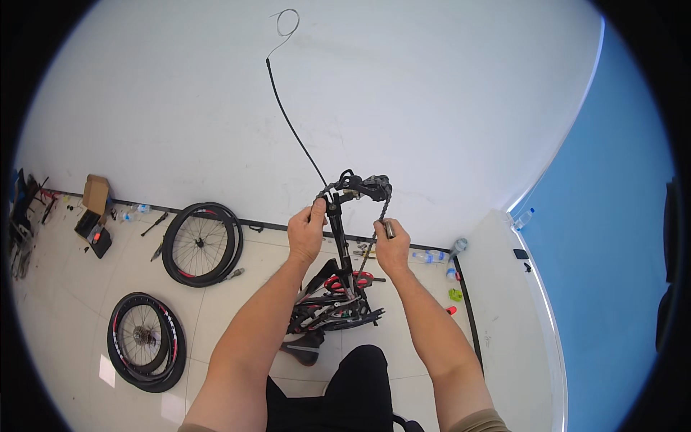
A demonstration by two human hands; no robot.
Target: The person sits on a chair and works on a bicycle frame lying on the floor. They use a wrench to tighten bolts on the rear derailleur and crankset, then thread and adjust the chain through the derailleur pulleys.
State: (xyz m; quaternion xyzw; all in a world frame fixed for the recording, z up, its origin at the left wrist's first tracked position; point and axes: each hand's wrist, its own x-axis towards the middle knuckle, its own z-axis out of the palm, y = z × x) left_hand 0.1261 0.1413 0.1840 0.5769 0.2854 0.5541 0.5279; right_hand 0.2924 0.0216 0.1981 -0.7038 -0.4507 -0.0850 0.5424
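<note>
Black bicycle frame (pixel 338 230) parts stand upright in front of me. My left hand (pixel 307 232) is closed around the upper end, its thumb up beside a fitting. Off that end hangs a black rear derailleur (pixel 376 189). A bicycle chain (pixel 368 253) runs down from the derailleur toward a red chainring (pixel 334 284). My right hand (pixel 392 243) is closed at the chain, and a short silver cylindrical piece (pixel 390 228) sticks out of its fingers; the rest is hidden. From the frame's top a black cable housing (pixel 291 126) rises, a bare looped wire (pixel 289 29) at its tip.
Two sets of bicycle wheels, one upper (pixel 201 282) and one lower (pixel 119 353), lie on the tiled floor at left. A dark saddle (pixel 302 350) is under the frame. Farther left stands an open cardboard box (pixel 96 194). Plastic bottles (pixel 432 256) lie along the white wall (pixel 446 108).
</note>
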